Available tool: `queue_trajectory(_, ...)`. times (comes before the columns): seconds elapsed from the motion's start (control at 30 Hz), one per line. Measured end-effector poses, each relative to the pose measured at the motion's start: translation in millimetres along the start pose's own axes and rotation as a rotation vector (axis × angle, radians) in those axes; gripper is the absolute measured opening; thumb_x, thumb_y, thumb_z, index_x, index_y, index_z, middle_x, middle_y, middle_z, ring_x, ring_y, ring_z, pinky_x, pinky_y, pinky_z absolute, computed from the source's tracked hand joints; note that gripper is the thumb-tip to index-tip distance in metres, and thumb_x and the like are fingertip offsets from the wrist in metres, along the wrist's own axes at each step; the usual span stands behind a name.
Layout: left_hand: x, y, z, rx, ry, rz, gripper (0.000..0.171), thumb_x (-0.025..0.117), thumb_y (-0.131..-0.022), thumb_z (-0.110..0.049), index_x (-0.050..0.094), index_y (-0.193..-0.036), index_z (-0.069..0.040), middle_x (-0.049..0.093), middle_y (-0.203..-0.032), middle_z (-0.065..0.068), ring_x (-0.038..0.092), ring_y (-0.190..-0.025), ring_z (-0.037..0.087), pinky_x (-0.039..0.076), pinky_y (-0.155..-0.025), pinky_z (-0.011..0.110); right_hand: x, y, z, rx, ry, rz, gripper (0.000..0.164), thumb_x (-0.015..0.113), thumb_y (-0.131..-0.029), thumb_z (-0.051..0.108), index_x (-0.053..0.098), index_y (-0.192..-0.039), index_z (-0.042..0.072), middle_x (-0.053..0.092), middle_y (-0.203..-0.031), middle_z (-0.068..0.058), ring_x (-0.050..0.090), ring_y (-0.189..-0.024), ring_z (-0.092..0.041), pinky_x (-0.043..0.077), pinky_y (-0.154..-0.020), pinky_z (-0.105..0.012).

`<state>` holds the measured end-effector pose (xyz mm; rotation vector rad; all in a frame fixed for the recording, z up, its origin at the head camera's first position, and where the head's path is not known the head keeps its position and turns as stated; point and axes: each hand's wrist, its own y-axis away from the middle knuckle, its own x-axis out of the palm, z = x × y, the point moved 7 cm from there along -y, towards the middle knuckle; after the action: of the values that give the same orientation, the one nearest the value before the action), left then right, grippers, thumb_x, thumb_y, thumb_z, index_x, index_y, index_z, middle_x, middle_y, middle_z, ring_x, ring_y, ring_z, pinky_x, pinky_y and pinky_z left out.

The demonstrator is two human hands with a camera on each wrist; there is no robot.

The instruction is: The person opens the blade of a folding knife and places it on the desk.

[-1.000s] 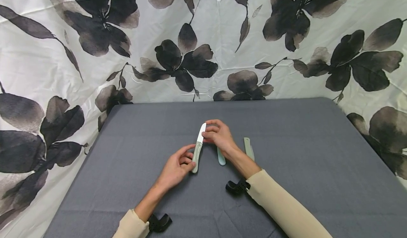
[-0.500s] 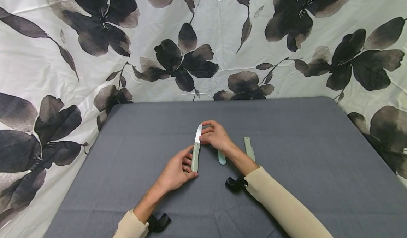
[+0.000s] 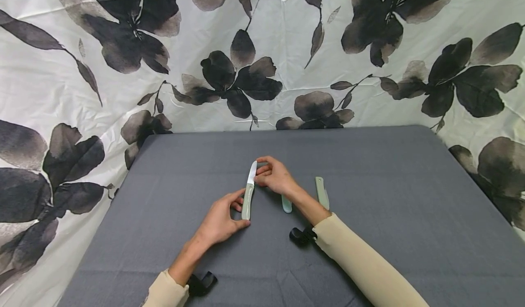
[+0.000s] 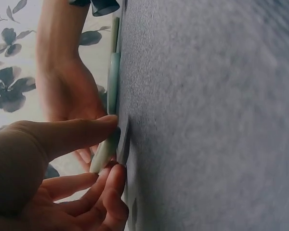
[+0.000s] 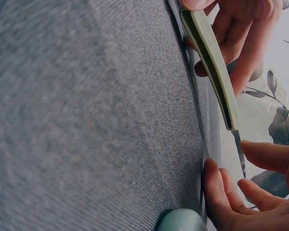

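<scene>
Both hands hold a folding knife [image 3: 247, 201] with a pale green handle and its blade [image 3: 252, 172] swung out, pointing away. My left hand [image 3: 219, 218] grips the handle, thumb at the butt and fingers along its left side near the pivot. With thumb and fingertips my right hand [image 3: 276, 177] pinches the blade near its tip. The right wrist view shows the handle's open slot [image 5: 209, 62] edge-on, above the cloth. Beneath the right wrist lies a blue-green knife handle [image 3: 286, 204], partly hidden by the forearm.
Right of the forearm lies another pale green folding knife [image 3: 320, 189], a sliver of blade showing along its side. Dark grey cloth [image 3: 389, 207] covers the table. Behind it hangs a white curtain [image 3: 287, 20] with dark flowers. Each wrist carries a black camera mount [image 3: 302, 237].
Both hands have shifted slightly left with the knife. The left thumb has slid from the side of the handle to its butt end. The other knives have stayed put.
</scene>
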<state>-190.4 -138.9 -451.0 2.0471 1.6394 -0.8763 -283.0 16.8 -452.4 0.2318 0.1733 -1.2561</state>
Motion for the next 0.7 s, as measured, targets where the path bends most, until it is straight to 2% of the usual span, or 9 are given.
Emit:
queue_trajectory(0.2, -3.3, 3.9, 2.9, -0.005, -0.054, -0.014, 0.080, 0.094, -0.071, -0.003, 0.061, -0.143, -0.003, 0.066, -0.112, 0.006, 0.064, -0.096, 0.015, 0.054, -0.089, 0.034, 3.4, 3.6, 0.6, 0.048, 0.065, 0.004, 0.057, 0.071, -0.096, 0.008, 0.052, -0.150, 0.007, 0.068, -0.119, -0.021, 0.073, -0.093, -0.028, 0.058, -0.075, -0.031)
queue_trajectory(0.37, -0.6, 2.4, 2.4, -0.021, -0.087, 0.007, 0.078, 0.093, -0.073, -0.004, 0.059, -0.144, -0.003, 0.063, -0.115, 0.006, 0.062, -0.100, 0.016, 0.053, -0.090, 0.036, 3.2, 1.7, -2.1, 0.065, 0.152, 0.017, 0.056, 0.069, -0.099, 0.014, 0.053, -0.152, 0.009, 0.071, -0.108, -0.016, 0.067, -0.078, -0.021, 0.050, -0.067, -0.028)
queue_trajectory(0.5, 0.8, 2.4, 2.2, -0.034, -0.085, 0.020, 0.077, 0.092, -0.075, -0.005, 0.059, -0.145, -0.002, 0.062, -0.117, 0.007, 0.061, -0.101, 0.017, 0.053, -0.089, 0.037, 4.3, -0.5, -3.3, 0.055, 0.197, 0.041, 0.056, 0.068, -0.100, 0.016, 0.051, -0.153, 0.009, 0.073, -0.104, -0.014, 0.060, -0.071, -0.015, 0.048, -0.065, -0.027)
queue_trajectory(0.7, 0.7, 5.1, 5.3, -0.057, -0.073, 0.029, 0.077, 0.092, -0.076, -0.007, 0.059, -0.145, -0.002, 0.061, -0.116, 0.006, 0.060, -0.100, 0.016, 0.051, -0.089, 0.036, 10.6, -2.3, -2.4, 0.043, 0.253, 0.102, 0.058, 0.066, -0.100, 0.015, 0.049, -0.154, 0.005, 0.072, -0.098, -0.014, 0.057, -0.066, -0.014, 0.045, -0.063, -0.026)
